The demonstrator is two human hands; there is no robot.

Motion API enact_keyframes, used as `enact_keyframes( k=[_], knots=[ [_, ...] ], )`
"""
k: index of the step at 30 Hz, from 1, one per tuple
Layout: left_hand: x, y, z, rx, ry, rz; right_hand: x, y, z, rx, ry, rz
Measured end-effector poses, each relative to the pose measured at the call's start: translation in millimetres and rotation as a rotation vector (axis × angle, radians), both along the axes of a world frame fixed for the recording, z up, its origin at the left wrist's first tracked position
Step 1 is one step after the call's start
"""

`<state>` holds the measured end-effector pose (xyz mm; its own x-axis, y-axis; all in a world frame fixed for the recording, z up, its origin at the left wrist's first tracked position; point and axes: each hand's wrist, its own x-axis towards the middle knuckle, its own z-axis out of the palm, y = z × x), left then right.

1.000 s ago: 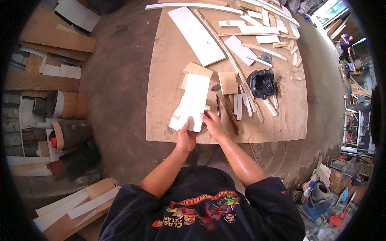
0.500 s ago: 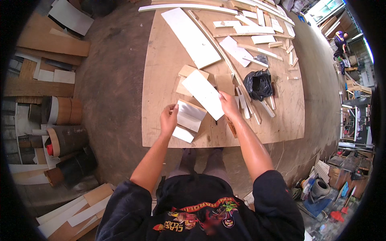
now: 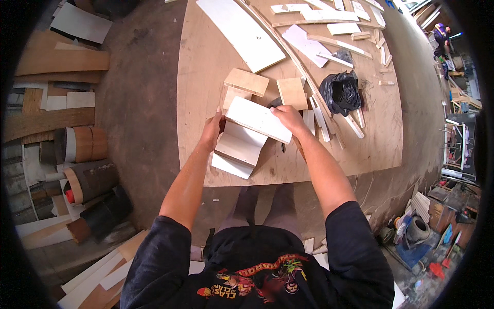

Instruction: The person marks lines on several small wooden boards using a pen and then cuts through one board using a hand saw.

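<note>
A white rectangular board point(image 3: 258, 116) is held by my right hand point(image 3: 289, 119) at its upper right part, thumb on top. Just below that board sit angled white board pieces point(image 3: 238, 149) forming a step shape on the wooden work table point(image 3: 190, 92). My left hand point(image 3: 212, 129) is closed at the left side of these pieces, fingers pointing up beside them; what exactly it grips is hidden. Tan wooden blocks point(image 3: 246, 80) lie beyond, and another tan square point(image 3: 290, 92) lies behind my right hand. A dark thin object point(image 3: 283, 147) shows under the held board.
A long white board point(image 3: 239, 31), many narrow strips point(image 3: 334, 44) and a black plastic bag point(image 3: 334, 103) occupy the table. Stacked panels point(image 3: 62, 62) and rolls point(image 3: 87, 144) line the left. A person point(image 3: 440, 38) is at the far right; tools point(image 3: 437, 242) lie lower right.
The white board in my right hand was lifted off the stack, then turned flatter and shifted left over the angled pieces. My left hand moved left, then up alongside them.
</note>
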<state>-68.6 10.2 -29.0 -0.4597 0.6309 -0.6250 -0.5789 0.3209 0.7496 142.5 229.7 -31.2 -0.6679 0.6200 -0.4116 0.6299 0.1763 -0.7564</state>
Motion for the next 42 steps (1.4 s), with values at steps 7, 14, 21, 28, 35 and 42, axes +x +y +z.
enact_keyframes(
  k=[7,14,21,28,35,42],
  knots=[
    [2.6,-1.7,11.1,0.085,-0.119,0.066,-4.4,-1.5,3.6,-0.014,-0.037,0.017],
    [4.5,-18.4,15.5,0.210,-0.116,0.062,-3.6,-12.6,4.0,-0.019,0.040,0.039],
    [-1.9,-36.8,-9.6,0.361,-0.103,0.045,0.2,-23.5,32.0,0.018,0.079,0.044],
    [9.3,-28.5,12.1,0.284,-0.097,0.156,1.7,-25.9,40.1,0.079,0.044,0.057],
    [5.0,-38.2,5.8,0.315,-0.073,0.155,-10.8,-24.9,44.3,0.020,-0.033,0.076],
    [7.7,-35.9,10.4,0.345,-0.082,0.195,-16.9,-20.5,46.9,0.016,-0.085,0.121]
  ],
)
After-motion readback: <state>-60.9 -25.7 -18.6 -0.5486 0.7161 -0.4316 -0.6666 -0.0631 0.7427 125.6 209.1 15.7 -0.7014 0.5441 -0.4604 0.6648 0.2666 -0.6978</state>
